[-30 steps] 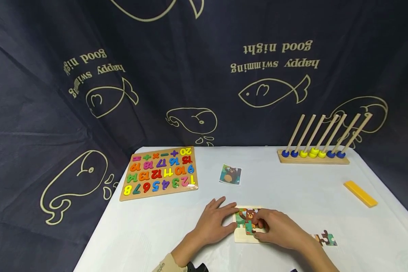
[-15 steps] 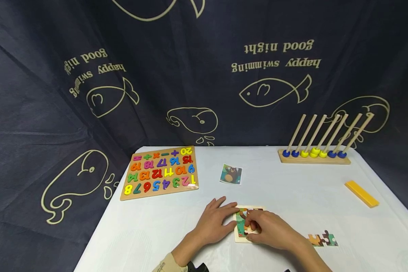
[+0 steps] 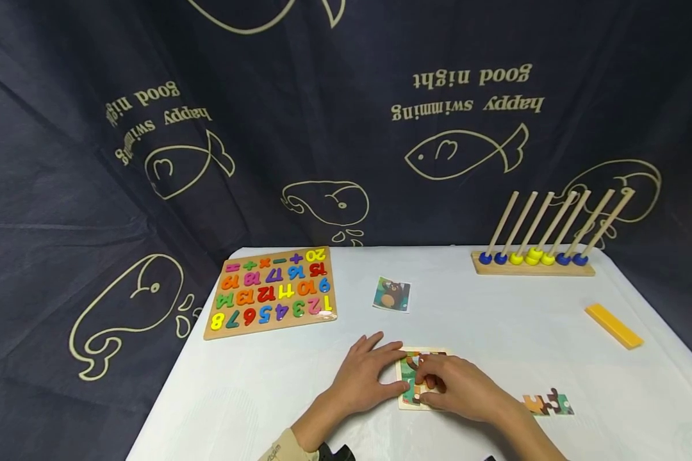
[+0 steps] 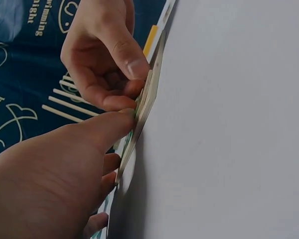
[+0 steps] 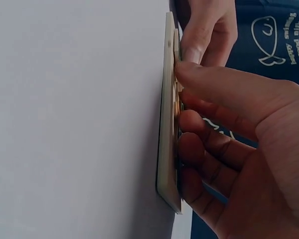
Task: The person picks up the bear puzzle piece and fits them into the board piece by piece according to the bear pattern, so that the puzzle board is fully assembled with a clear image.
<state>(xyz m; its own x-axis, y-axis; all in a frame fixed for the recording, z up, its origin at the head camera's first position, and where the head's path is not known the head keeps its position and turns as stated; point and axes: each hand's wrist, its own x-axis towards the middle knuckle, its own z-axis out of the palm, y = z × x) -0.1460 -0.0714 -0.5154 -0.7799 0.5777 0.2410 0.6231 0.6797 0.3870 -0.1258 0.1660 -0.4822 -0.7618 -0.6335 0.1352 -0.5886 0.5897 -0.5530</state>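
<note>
A small jigsaw puzzle in a pale wooden tray (image 3: 429, 349), with a bear picture, lies at the front of the white table. My left hand (image 3: 362, 374) rests at its left edge with fingers stretched out, and the thumb touches a green puzzle piece (image 3: 411, 392) in the lower left corner. My right hand (image 3: 464, 387) covers the tray's right side, thumb and curled fingers pinching at that same corner piece. From the right wrist view, the right thumb presses low against the tray's surface beside the left thumb. Much of the bear is hidden under the right hand.
Several loose puzzle pieces (image 3: 548, 403) lie right of the tray. Behind it is a bear picture card (image 3: 392, 294). A number board (image 3: 271, 294) lies at the back left, a pegged bead counter (image 3: 533, 269) stands at the back right, and a yellow bar (image 3: 613, 326) is nearer.
My right hand has moved left across the tray, bringing the green piece from the middle into the lower left corner. The left thumb has shifted onto that piece.
</note>
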